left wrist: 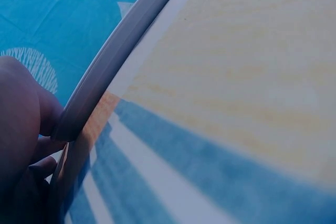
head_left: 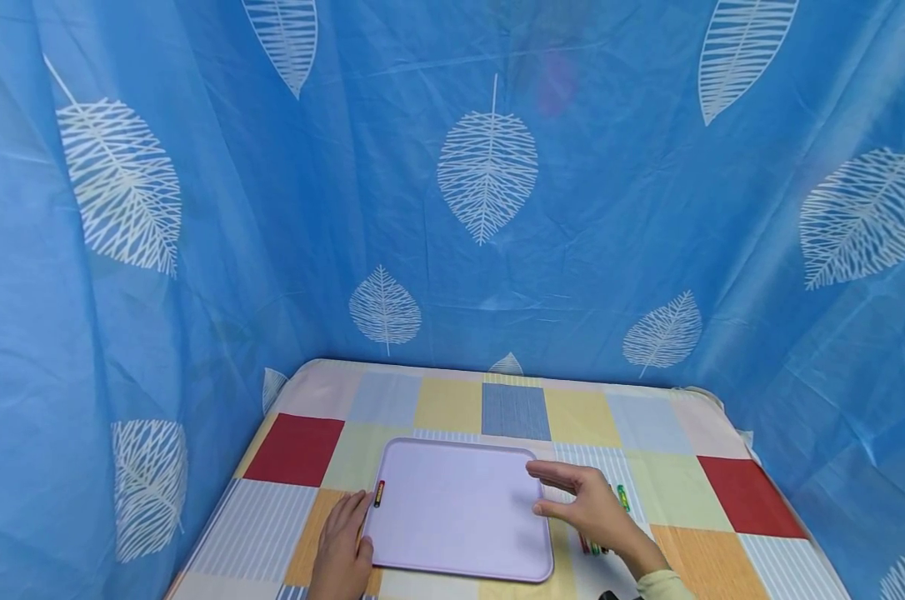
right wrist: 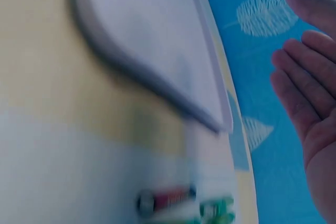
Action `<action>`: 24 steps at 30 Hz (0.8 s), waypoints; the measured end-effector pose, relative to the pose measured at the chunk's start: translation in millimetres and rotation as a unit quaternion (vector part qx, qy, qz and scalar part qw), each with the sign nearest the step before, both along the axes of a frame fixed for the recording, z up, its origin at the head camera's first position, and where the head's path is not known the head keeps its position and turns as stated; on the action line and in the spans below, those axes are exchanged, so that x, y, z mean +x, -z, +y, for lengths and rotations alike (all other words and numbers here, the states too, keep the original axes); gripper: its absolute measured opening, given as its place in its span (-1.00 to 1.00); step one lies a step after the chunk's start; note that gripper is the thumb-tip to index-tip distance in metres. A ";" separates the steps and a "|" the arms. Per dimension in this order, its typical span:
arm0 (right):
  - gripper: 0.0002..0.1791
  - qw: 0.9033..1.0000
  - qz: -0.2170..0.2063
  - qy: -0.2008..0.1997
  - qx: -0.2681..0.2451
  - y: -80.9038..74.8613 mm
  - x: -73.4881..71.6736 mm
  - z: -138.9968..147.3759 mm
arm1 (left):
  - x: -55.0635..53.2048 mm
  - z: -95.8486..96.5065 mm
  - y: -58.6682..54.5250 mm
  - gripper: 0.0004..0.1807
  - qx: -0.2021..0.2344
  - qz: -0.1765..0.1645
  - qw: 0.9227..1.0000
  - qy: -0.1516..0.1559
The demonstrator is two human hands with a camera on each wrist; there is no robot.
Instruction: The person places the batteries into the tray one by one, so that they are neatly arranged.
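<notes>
A shallow pale lilac tray (head_left: 460, 508) with a raised rim lies flat on the patchwork cloth. Against its left rim, inside, is one small black-and-orange battery (head_left: 379, 493). My left hand (head_left: 342, 542) rests at the tray's left edge, fingers fairly straight; in the left wrist view its fingertips are right at the rim (left wrist: 121, 40). Raised over the tray's right edge, my right hand (head_left: 587, 504) has its thumb apart from its extended fingers and holds nothing. Below the right hand lie a red battery (right wrist: 167, 200) and green batteries (right wrist: 216, 211), partly hidden in the head view.
The patchwork cloth (head_left: 370, 396) covers the table. Blue curtains (head_left: 490, 292) with white leaf prints stand around the back and sides. A green item (head_left: 622, 497) lies just beyond my right wrist, and a small black object (head_left: 608, 595) shows at the bottom edge.
</notes>
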State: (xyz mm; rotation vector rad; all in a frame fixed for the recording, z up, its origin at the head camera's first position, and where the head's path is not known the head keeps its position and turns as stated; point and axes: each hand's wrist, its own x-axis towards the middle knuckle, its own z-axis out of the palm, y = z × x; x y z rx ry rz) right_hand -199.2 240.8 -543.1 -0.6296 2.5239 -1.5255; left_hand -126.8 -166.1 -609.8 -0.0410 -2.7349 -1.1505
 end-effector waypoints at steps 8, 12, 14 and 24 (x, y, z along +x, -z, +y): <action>-0.37 0.998 -0.031 0.014 0.049 -2.2 9.0 40.1 | 0.0 0.7 -0.8 -0.31 -0.002 -0.005 1.000 -0.003; -0.38 0.996 -0.049 0.027 0.067 -2.5 14.0 60.5 | -1.2 0.7 -1.5 -0.30 -0.004 -0.020 1.000 -0.003; -0.39 0.996 -0.052 0.029 0.069 -1.6 17.1 70.2 | -1.2 0.9 -1.2 -0.30 -0.003 -0.019 1.000 -0.003; -0.36 0.992 -0.087 0.059 0.076 3.4 29.2 101.4 | 1.2 2.7 1.3 -0.32 0.002 0.023 1.000 0.000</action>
